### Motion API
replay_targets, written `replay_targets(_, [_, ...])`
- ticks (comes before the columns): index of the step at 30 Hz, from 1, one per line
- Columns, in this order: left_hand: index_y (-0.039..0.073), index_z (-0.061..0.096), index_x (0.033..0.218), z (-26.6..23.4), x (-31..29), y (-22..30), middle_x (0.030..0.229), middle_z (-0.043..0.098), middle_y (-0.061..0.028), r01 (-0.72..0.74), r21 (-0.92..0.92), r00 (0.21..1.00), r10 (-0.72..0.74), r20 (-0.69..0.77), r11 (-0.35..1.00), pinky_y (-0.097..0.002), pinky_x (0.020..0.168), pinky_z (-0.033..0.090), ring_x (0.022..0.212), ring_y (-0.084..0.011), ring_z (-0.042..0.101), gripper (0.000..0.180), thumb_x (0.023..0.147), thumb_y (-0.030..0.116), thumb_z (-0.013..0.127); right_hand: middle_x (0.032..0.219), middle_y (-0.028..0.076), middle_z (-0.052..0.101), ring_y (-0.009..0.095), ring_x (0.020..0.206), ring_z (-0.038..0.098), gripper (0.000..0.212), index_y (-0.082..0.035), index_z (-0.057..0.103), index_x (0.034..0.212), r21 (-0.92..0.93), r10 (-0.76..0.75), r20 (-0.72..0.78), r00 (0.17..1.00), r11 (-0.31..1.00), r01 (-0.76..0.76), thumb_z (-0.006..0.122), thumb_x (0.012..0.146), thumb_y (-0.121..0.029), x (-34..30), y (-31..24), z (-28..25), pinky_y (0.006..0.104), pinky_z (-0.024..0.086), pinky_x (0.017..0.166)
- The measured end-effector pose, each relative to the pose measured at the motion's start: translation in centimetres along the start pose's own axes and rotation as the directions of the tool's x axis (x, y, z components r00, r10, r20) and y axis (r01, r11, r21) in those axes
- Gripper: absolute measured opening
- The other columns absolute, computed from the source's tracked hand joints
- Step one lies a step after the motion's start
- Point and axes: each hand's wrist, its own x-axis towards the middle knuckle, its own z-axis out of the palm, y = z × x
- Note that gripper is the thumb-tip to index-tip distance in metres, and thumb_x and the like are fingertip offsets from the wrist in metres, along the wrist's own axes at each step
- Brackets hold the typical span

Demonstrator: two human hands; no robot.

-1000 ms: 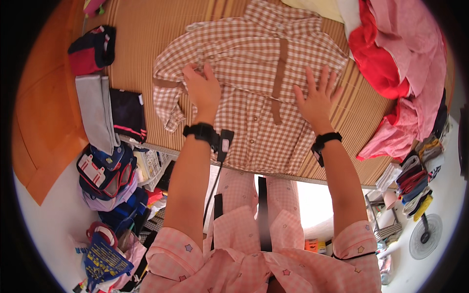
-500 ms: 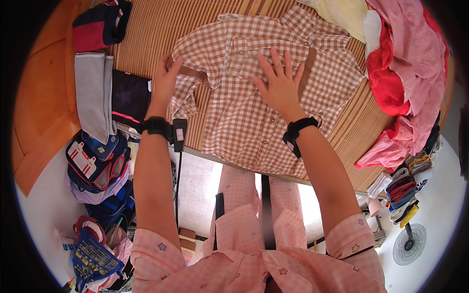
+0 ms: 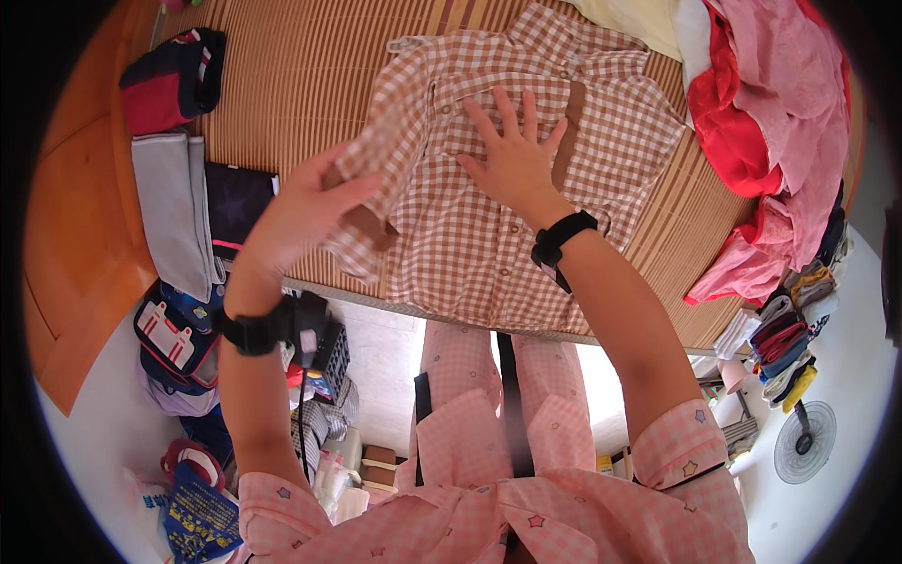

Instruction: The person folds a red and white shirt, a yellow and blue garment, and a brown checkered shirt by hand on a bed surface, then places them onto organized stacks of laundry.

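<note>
A brown-and-white checked shirt lies buttoned on a slatted bamboo mat, its collar toward the far side. My right hand rests flat on its chest beside a plain brown strip, fingers spread. At the shirt's left side, my left hand has the short sleeve between thumb and fingers. That hand and the sleeve are smeared by motion, and part of the grip is hidden. Black bands circle both of my wrists.
Folded grey cloth, dark folded clothing and a navy-and-red garment lie along the mat's left side. Pink and red fabric heaps at the right. Bags stand below left; a fan is at lower right.
My left hand has moved nearer and turned, drawing the shirt's left sleeve down toward me. My right hand stays pressed on the chest. The whole view has shifted slightly.
</note>
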Motion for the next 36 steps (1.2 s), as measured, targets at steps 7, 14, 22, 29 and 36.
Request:
replay_targets(7, [0.000, 0.026, 0.137, 12.5, 3.0, -1.0, 0.096, 0.059, -0.0126, -0.211, 0.203, 0.974, 0.188, 0.124, 0.956, -0.0280, 0.069, 0.046, 0.081, -0.0164, 0.057, 0.063, 0.084, 0.013, 0.057, 0.108, 0.011, 0.057, 0.025, 0.099, 0.055, 0.051, -0.004, 0.046, 0.122, 0.822, 0.296, -0.029, 0.955, 0.551, -0.146, 0.057, 0.086, -0.039, -2.5, 3.3, -4.3, 0.0407, 0.041, 0.088])
replay_targets(14, [0.003, 0.005, 0.143, 21.2, 7.4, -2.0, 0.108, 0.051, -0.0077, 0.071, -0.399, 0.997, -0.078, -0.001, 0.914, -0.0299, 0.080, 0.042, 0.094, -0.0160, 0.050, 0.078, 0.086, 0.015, 0.057, 0.113, 0.012, 0.052, 0.022, 0.097, 0.054, 0.067, -0.007, 0.036, 0.131, 0.801, 0.251, 0.598, 0.761, -0.139, -0.583, 0.039, 0.089, -0.059, -8.0, 9.2, -6.9, 0.0361, 0.043, 0.088])
replay_targets(22, [0.003, 0.049, 0.118, 20.0, 6.6, -4.0, 0.103, 0.057, -0.0072, -0.196, -0.447, 0.959, 0.075, -0.275, 0.873, -0.0327, 0.080, 0.048, 0.092, -0.0171, 0.055, 0.036, 0.087, 0.016, 0.058, 0.117, 0.021, 0.045, 0.034, 0.103, 0.050, 0.076, 0.000, 0.036, 0.126, 0.515, 0.354, -0.247, 0.902, 0.836, -0.188, 0.076, 0.067, -0.024, -10.2, 4.7, -3.0, 0.0411, 0.041, 0.088])
replay_targets(29, [-0.001, 0.051, 0.103, 6.3, 1.5, -12.9, 0.101, 0.055, -0.0156, -0.173, 0.781, 0.698, 0.634, -0.333, 0.600, -0.0335, 0.075, 0.046, 0.090, -0.0244, 0.056, 0.042, 0.073, 0.019, 0.073, 0.086, 0.014, 0.056, 0.032, 0.076, 0.054, 0.034, -0.001, 0.050, 0.105, 0.490, 0.373, -0.071, 0.925, 0.821, -0.293, 0.060, 0.074, -0.011, -9.0, 6.9, -3.2, 0.0410, 0.044, 0.066])
replay_targets(36, [0.002, 0.053, 0.095, 5.9, -3.4, -20.2, 0.078, 0.057, -0.0111, 0.033, 0.784, 0.871, 0.366, -0.327, 0.620, -0.0328, 0.064, 0.047, 0.071, -0.0244, 0.058, 0.031, 0.074, 0.016, 0.071, 0.067, 0.006, 0.053, 0.012, 0.058, 0.049, 0.022, -0.001, 0.060, 0.093, 0.859, 0.360, 0.244, 0.900, 0.350, -0.373, 0.056, 0.082, -0.019, -4.9, 10.9, -8.7, 0.0281, 0.042, 0.055])
